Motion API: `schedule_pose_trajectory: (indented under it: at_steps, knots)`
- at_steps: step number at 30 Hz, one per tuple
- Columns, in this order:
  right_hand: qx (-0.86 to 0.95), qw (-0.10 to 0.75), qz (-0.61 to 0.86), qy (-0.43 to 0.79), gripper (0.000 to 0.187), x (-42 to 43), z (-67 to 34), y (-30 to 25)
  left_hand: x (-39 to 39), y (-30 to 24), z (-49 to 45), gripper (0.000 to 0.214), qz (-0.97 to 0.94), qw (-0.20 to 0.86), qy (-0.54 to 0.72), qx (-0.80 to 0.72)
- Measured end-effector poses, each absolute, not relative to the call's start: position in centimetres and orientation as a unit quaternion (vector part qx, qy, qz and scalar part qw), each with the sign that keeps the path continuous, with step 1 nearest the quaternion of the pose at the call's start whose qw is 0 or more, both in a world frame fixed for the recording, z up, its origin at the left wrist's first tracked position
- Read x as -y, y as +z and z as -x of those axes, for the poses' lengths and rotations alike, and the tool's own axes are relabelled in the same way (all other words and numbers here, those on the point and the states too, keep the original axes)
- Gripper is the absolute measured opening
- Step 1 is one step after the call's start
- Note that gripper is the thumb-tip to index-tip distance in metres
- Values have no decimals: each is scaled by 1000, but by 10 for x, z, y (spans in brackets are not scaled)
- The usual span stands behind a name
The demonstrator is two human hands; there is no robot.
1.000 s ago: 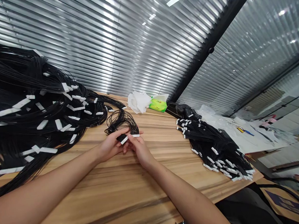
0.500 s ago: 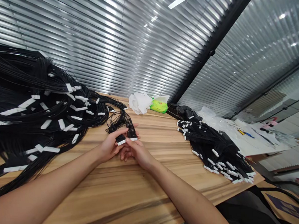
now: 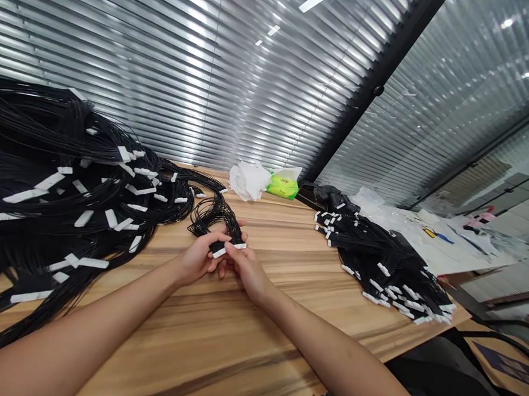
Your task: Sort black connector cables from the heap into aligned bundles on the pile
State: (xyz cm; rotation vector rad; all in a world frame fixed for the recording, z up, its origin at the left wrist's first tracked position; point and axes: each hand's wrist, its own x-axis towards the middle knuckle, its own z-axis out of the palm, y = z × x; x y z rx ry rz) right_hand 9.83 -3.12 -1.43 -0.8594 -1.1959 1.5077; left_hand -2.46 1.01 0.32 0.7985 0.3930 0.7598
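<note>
My two hands meet at the middle of the wooden table (image 3: 209, 327), holding a small bundle of thin black wires (image 3: 214, 220) that loops up and away from them. My left hand (image 3: 197, 260) grips the bundle near a white connector strip (image 3: 219, 253). My right hand (image 3: 245, 269) pinches close by, just below a second white strip (image 3: 239, 245). The fingers of both hands overlap and hide part of the wire ends.
A large heap of black wires with white tags (image 3: 67, 198) fills the table's left side. A smaller bundled pile (image 3: 380, 262) lies on the right. Tissue (image 3: 246, 182), a green packet (image 3: 282, 186) and white sheets (image 3: 447, 246) lie beyond, against glass and blinds.
My hands stay together on the same bundle, with the white connector ends shifting slightly between my fingers. The whole view has drifted slightly.
</note>
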Motion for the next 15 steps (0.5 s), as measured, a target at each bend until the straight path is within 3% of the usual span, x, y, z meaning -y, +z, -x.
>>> schedule_pose_trajectory:
  at_steps: [5, 15]
  knots:
    - [499, 500, 383, 595, 46, 33, -98, -10, -7, 8, 23, 69, -397, 828, 341, -201]
    - [514, 501, 374, 587, 47, 34, -98, -7, -6, 9, 24, 64, -414, 819, 341, -205]
